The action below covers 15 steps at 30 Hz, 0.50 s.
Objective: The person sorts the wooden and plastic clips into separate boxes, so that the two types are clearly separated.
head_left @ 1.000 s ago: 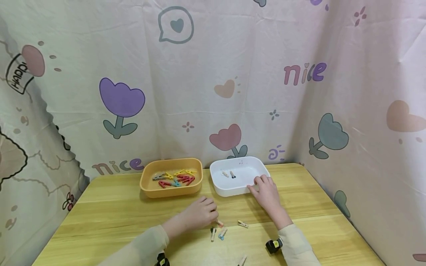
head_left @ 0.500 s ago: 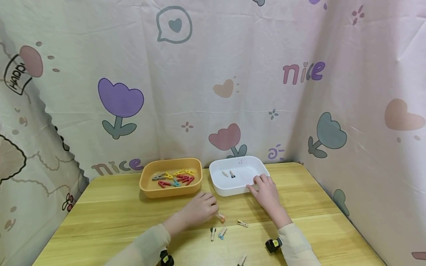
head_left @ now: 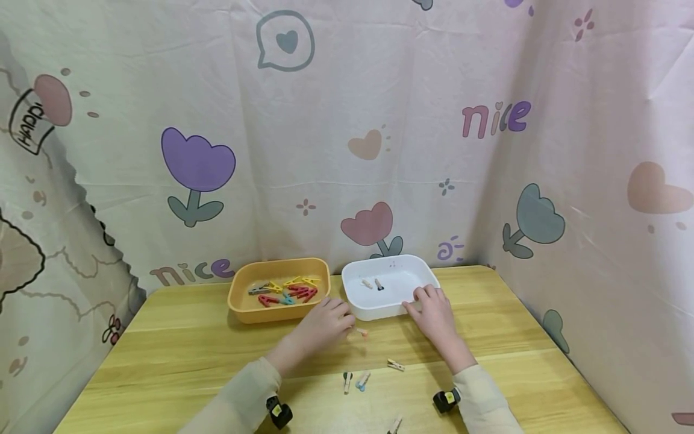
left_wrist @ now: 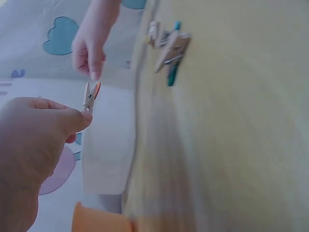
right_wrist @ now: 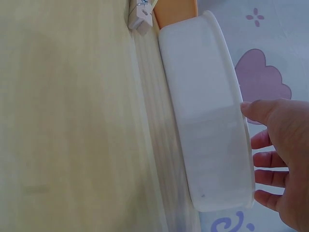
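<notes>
My left hand (head_left: 324, 324) pinches a small wooden clothespin (left_wrist: 90, 100) with an orange-red decoration, between thumb and fingertips. It is over the table, just in front of the gap between the two bins. My right hand (head_left: 436, 318) holds the near right part of the white bin's rim (right_wrist: 245, 126), with the thumb at the outer edge and the fingers over the rim. Inside the white bin (head_left: 409, 280) lie two small wooden clothespins (head_left: 378, 284). On the table in front are a clothespin with a dark decoration (head_left: 347, 383), one with blue (head_left: 362, 381) and one with yellow (head_left: 396, 364).
An orange bin (head_left: 244, 315) with several red, yellow, blue and grey plastic clips (head_left: 303, 292) stands left of the white bin. Another clothespin (head_left: 395, 425) lies at the near edge of the view. A patterned curtain (head_left: 303, 120) hangs behind the wooden table (head_left: 162, 355).
My left hand has lifted the orange-red clothespin from beside the others and carried it forward toward the white bin. My right hand has stayed at the bin's rim.
</notes>
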Tool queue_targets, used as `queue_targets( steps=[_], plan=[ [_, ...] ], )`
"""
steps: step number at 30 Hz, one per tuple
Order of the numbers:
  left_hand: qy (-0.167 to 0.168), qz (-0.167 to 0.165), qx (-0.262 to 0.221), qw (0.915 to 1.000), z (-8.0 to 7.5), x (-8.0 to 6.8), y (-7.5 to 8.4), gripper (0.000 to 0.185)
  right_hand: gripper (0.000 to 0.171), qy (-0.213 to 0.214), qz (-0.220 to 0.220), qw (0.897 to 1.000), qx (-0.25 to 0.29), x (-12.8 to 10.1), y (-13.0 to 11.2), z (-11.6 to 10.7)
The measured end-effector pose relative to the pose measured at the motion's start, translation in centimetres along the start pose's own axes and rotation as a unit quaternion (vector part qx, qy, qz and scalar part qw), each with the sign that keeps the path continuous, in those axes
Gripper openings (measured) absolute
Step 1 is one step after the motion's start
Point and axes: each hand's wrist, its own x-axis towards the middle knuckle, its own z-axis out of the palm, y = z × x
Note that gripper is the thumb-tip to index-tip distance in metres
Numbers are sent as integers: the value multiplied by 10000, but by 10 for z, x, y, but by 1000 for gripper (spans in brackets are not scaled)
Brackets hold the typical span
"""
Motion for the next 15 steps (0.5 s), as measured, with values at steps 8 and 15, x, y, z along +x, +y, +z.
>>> queue_targets(
  steps=[8, 15],
  plan=[
    [166, -405, -157, 9989, -7, 9, -12, 8, 32, -49, 8, 10000, -13, 0, 2, 1],
    [386, -531, -256, 9975, -7, 18, -21, 8, 31, 31, -9, 10000, 7, 0, 1, 1]
  ],
)
